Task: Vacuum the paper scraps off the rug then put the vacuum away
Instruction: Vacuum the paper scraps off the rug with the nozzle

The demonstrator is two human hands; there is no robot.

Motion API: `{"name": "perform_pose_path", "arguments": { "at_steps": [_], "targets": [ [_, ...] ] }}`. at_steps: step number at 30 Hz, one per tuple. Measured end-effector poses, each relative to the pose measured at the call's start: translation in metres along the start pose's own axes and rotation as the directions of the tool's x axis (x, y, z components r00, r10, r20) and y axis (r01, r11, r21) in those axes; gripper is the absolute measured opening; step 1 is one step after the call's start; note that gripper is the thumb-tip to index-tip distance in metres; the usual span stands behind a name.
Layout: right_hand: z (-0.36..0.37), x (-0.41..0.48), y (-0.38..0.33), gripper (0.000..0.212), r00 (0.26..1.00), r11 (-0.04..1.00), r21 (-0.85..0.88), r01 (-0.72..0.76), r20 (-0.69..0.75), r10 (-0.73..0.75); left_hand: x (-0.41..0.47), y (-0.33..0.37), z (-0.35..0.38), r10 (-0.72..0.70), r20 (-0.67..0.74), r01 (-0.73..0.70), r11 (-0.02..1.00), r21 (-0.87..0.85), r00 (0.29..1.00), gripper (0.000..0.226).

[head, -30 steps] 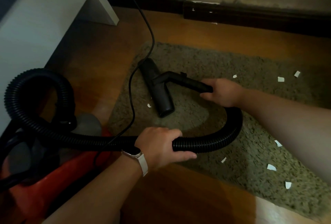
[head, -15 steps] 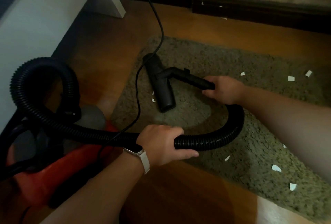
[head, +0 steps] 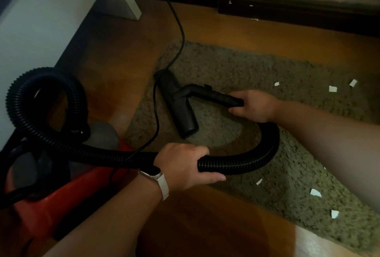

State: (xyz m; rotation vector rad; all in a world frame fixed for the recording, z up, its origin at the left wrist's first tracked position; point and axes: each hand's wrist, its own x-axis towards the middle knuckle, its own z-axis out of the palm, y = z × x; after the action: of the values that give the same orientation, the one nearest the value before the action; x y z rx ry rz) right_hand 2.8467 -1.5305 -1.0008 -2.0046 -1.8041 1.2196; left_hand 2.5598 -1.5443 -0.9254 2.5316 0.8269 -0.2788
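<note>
Two hands grip the black ribbed plastic hose [head: 236, 163]: left hand [head: 183, 164] round its middle, right hand [head: 255, 105] at its stiff end. The black floor nozzle [head: 181, 110] sits at the left edge of the shaggy grey rug [head: 267, 67]; white paper scraps [head: 332, 88] lie near its right edge.

Vantage: I am watching through one wide-angle camera riding on the person's head, above and just behind both forearms.
Facing: it is pointing forward and steeply down, across the rug [head: 246, 67] towards the baseboard [head: 287, 12] running along the top edge.
Nearness: it is sitting close. The left hand [head: 183, 164] gripping the hose [head: 236, 164] is filling the lower centre, and the right hand [head: 255, 105] gripping the wand [head: 216, 96] is lying a little further out.
Left edge: the red vacuum body [head: 61, 195] and a white furniture panel [head: 41, 20] are crowding in.
Distortion: straight lines are bowing towards the corners.
Light: the room is showing dim, so the pale band above the baseboard is probably a wall.
</note>
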Motion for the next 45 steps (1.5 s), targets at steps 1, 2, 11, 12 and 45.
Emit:
{"name": "perform_pose_path", "arguments": {
  "at_steps": [1, 2, 11, 12, 45],
  "targets": [
    [0.002, 0.002, -0.003, 0.026, 1.000, 1.000, -0.015, 0.014, 0.022, -0.014, -0.001, -0.001, 0.001, 0.010, 0.000, -0.010, 1.000, -0.006, 1.000, 0.067],
    [0.005, 0.004, -0.007, 0.024, 0.998, 0.999, -0.027, 0.033, 0.045, -0.032, -0.003, -0.001, 0.002, 0.021, -0.001, -0.021, 1.000, -0.009, 1.000, 0.066],
    [0.006, -0.005, 0.008, 0.025, 0.999, 0.996, 0.089, -0.024, 0.041, 0.020, -0.007, 0.000, 0.006, 0.034, -0.132, -0.032, 0.999, 0.017, 0.991, 0.062],
    [0.005, -0.008, 0.012, 0.025, 0.999, 0.994, 0.098, -0.038, 0.028, 0.036, -0.005, 0.001, 0.005, 0.027, -0.132, -0.025, 1.000, 0.014, 0.991, 0.062],
    [0.027, -0.022, 0.001, 0.032, 0.989, 0.917, -0.397, -0.030, -0.143, -0.030, 0.002, 0.005, 0.012, 0.161, -0.235, -0.162, 0.987, 0.012, 0.959, 0.056]
  ]
}}
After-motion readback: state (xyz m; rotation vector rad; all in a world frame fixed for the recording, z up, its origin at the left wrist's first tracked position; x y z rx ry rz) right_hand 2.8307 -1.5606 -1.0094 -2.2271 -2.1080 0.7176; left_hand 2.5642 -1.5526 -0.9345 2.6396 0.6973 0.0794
